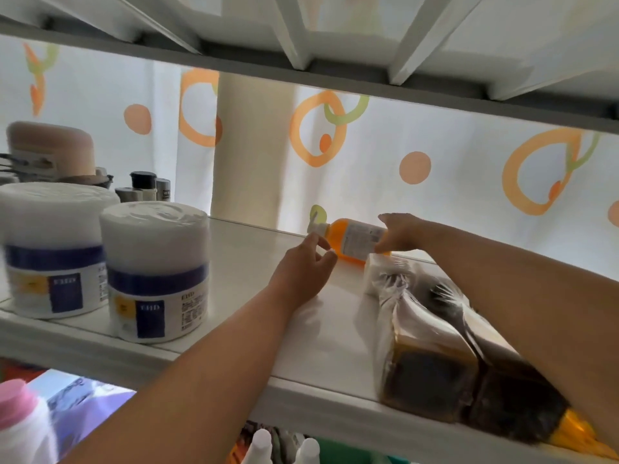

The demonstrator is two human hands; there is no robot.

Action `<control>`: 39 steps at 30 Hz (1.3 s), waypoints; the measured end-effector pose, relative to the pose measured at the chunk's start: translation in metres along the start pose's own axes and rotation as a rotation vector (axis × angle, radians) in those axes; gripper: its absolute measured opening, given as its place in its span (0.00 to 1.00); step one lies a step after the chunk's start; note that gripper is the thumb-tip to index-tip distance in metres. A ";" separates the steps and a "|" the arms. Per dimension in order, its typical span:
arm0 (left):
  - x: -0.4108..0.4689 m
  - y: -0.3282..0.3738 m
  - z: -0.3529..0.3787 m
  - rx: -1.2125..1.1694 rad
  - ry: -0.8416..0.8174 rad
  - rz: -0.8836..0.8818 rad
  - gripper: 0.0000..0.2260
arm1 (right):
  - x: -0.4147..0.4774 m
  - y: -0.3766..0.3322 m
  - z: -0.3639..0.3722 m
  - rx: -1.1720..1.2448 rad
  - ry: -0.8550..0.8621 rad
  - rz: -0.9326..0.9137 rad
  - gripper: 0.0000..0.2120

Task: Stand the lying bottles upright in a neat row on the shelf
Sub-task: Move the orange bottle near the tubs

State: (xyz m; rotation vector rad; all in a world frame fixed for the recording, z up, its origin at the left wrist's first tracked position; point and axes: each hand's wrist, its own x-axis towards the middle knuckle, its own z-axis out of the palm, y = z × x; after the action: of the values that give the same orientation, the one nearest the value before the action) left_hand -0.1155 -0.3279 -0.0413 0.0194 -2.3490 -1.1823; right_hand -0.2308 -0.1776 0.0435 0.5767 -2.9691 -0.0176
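Observation:
An orange bottle (351, 241) with a white cap and white label lies on its side near the back of the white shelf (254, 262), cap to the left. My right hand (400, 234) grips its base end, thumb below and fingers over the top. My left hand (306, 267) is just in front of the cap end, fingers loosely bent, holding nothing. A plastic-wrapped pack of dark bottles (445, 356) lies on its side under my right forearm, reaching to the shelf's front edge.
Two white tubs (157, 269) with blue bands stand at the left front. Small jars and a dark-capped bottle (144, 185) stand behind them. Another shelf (301, 72) runs close overhead. A patterned curtain (435, 155) hangs behind. Bottle tops (264, 447) show on the shelf below.

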 end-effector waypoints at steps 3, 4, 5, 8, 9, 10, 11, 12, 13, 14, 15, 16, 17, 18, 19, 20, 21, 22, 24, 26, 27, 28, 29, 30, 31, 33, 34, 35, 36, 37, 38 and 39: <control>-0.003 0.002 -0.004 0.017 -0.013 0.002 0.09 | 0.003 0.000 0.002 -0.023 -0.001 0.011 0.28; -0.005 0.003 -0.005 0.018 -0.021 0.005 0.09 | 0.004 -0.001 0.005 -0.024 -0.005 0.019 0.27; -0.005 0.004 -0.005 0.020 -0.024 0.009 0.10 | 0.006 -0.002 0.008 -0.008 -0.016 0.031 0.27; -0.008 0.007 -0.007 0.036 -0.023 0.024 0.12 | 0.010 -0.008 0.012 0.055 -0.028 0.035 0.27; -0.008 0.008 -0.007 0.041 -0.020 0.027 0.12 | 0.011 -0.008 0.012 0.058 -0.016 0.030 0.27; -0.007 0.008 -0.007 0.045 -0.018 0.026 0.12 | 0.011 -0.009 0.012 0.059 0.000 0.028 0.26; -0.007 0.008 -0.006 0.047 -0.014 0.020 0.12 | 0.011 -0.009 0.012 0.062 0.019 0.024 0.26; -0.007 0.008 -0.007 0.048 -0.008 0.010 0.13 | 0.011 -0.009 0.012 0.067 0.041 0.014 0.27; -0.007 0.008 -0.007 0.047 0.000 0.000 0.13 | 0.012 -0.010 0.012 0.071 0.065 -0.001 0.28; -0.006 0.008 -0.007 0.047 0.010 -0.010 0.13 | 0.012 -0.011 0.012 0.067 0.096 -0.017 0.30; -0.006 0.007 -0.008 0.047 0.020 -0.020 0.13 | 0.012 -0.013 0.011 0.057 0.128 -0.036 0.32; -0.006 0.008 -0.009 0.047 0.027 -0.032 0.14 | 0.011 -0.016 0.009 0.049 0.156 -0.055 0.34; -0.006 0.008 -0.009 0.045 0.030 -0.047 0.15 | 0.010 -0.019 0.007 0.052 0.183 -0.071 0.34; -0.006 0.007 -0.010 0.040 0.030 -0.062 0.16 | 0.008 -0.023 0.005 0.067 0.207 -0.081 0.34; -0.004 0.006 -0.009 0.031 0.030 -0.075 0.17 | 0.007 -0.028 0.003 0.083 0.228 -0.089 0.34; -0.004 0.006 -0.010 0.018 0.032 -0.084 0.18 | 0.005 -0.032 0.002 0.092 0.248 -0.102 0.34; -0.004 0.006 -0.010 0.004 0.036 -0.089 0.19 | 0.002 -0.037 0.002 0.097 0.264 -0.115 0.34; -0.004 0.006 -0.010 -0.015 0.037 -0.093 0.20 | 0.000 -0.042 0.003 0.099 0.275 -0.124 0.35; -0.004 0.005 -0.010 -0.072 0.040 -0.110 0.22 | -0.008 -0.051 0.003 0.091 0.284 -0.153 0.36; -0.003 0.007 -0.012 -0.180 0.071 -0.137 0.22 | -0.018 -0.061 0.002 0.015 0.284 -0.211 0.36; -0.002 0.007 -0.013 -0.240 0.096 -0.159 0.21 | -0.024 -0.067 0.001 -0.061 0.274 -0.251 0.38; -0.002 0.008 -0.015 -0.296 0.128 -0.187 0.21 | -0.031 -0.073 0.001 -0.152 0.260 -0.291 0.40; -0.001 0.008 -0.017 -0.352 0.158 -0.217 0.21 | -0.036 -0.080 0.003 -0.230 0.242 -0.324 0.42; -0.001 0.008 -0.019 -0.406 0.182 -0.240 0.20 | -0.042 -0.086 0.005 -0.278 0.225 -0.349 0.43; -0.003 0.009 -0.021 -0.458 0.191 -0.259 0.18 | -0.047 -0.091 0.007 -0.302 0.216 -0.368 0.42; -0.004 0.007 -0.022 -0.521 0.179 -0.277 0.21 | -0.053 -0.098 0.012 -0.332 0.239 -0.402 0.41; -0.003 0.004 -0.022 -0.529 0.172 -0.286 0.23 | -0.054 -0.100 0.013 -0.343 0.251 -0.421 0.41; -0.002 0.003 -0.021 -0.533 0.168 -0.294 0.24 | -0.055 -0.101 0.014 -0.337 0.242 -0.442 0.41; -0.003 0.004 -0.021 -0.535 0.173 -0.306 0.23 | -0.055 -0.100 0.014 -0.301 0.211 -0.459 0.42; -0.003 0.004 -0.022 -0.526 0.190 -0.323 0.21 | -0.054 -0.099 0.012 -0.236 0.160 -0.472 0.44; -0.003 0.005 -0.023 -0.494 0.203 -0.335 0.21 | -0.054 -0.096 0.010 -0.151 0.097 -0.475 0.45; -0.002 0.004 -0.023 -0.443 0.190 -0.344 0.21 | -0.055 -0.093 0.005 -0.055 0.047 -0.467 0.46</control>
State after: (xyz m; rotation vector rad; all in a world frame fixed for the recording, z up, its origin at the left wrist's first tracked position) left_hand -0.1027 -0.3417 -0.0280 0.3777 -1.9230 -1.7608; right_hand -0.1458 -0.2430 0.0289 1.2252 -2.7071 -0.1236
